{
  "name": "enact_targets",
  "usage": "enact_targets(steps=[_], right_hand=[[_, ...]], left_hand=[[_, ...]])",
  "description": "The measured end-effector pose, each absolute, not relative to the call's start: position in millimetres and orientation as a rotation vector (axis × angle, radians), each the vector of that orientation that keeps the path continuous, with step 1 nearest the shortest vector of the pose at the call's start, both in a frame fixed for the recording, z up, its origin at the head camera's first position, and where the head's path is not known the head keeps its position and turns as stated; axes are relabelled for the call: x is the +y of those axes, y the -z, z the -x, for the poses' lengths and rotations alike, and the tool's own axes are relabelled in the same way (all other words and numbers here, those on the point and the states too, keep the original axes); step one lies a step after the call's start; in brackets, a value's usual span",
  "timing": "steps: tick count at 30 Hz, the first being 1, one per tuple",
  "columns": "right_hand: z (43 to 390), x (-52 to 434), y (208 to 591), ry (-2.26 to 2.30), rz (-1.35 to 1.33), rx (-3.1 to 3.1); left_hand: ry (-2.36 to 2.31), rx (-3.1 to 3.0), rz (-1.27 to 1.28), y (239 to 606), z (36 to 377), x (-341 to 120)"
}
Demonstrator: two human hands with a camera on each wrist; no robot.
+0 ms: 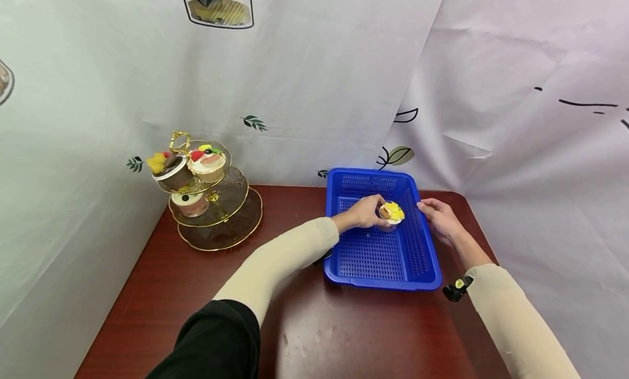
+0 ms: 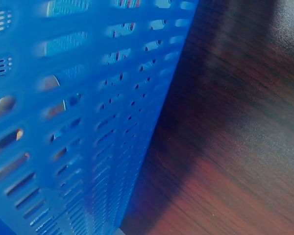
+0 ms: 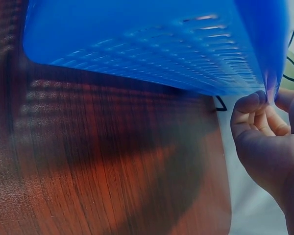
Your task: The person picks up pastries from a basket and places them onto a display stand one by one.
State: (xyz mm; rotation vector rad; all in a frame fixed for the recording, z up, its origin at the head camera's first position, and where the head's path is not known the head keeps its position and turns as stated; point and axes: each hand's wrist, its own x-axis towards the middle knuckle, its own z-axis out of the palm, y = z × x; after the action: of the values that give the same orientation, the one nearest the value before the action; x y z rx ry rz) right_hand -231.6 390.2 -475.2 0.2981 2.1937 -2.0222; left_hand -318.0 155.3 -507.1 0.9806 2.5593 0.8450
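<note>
A blue plastic basket (image 1: 383, 283) with slotted walls stands on the table. Inside it, my left hand (image 1: 366, 211) holds a small dessert cup (image 1: 392, 213) topped with yellow fruit pieces, thumb and fingers around its side. My right hand (image 1: 440, 220) pinches the basket's right rim between thumb and fingers, which the right wrist view also shows at the rim (image 3: 272, 93). In the left wrist view the basket wall (image 2: 88, 122) hides most of the left hand and the cup.
To the left stands a three-tier gold-rimmed stand (image 1: 221, 240). Its top tier bears a chocolate dessert cup (image 1: 174, 174) and a cream one (image 1: 208, 165); a pink cup (image 1: 190, 204) sits on the middle tier. White printed cloth (image 1: 304, 84) hangs behind the brown table (image 1: 324, 335).
</note>
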Motion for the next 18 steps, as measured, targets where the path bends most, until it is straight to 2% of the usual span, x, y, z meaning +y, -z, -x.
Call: enact_targets(steps=[18], right_hand=[[235.4,398.2,490.5,2.018,-0.276,2.234]], left_hand=[[-0.689,2.487,-1.136,503.4,310.1,143.9]])
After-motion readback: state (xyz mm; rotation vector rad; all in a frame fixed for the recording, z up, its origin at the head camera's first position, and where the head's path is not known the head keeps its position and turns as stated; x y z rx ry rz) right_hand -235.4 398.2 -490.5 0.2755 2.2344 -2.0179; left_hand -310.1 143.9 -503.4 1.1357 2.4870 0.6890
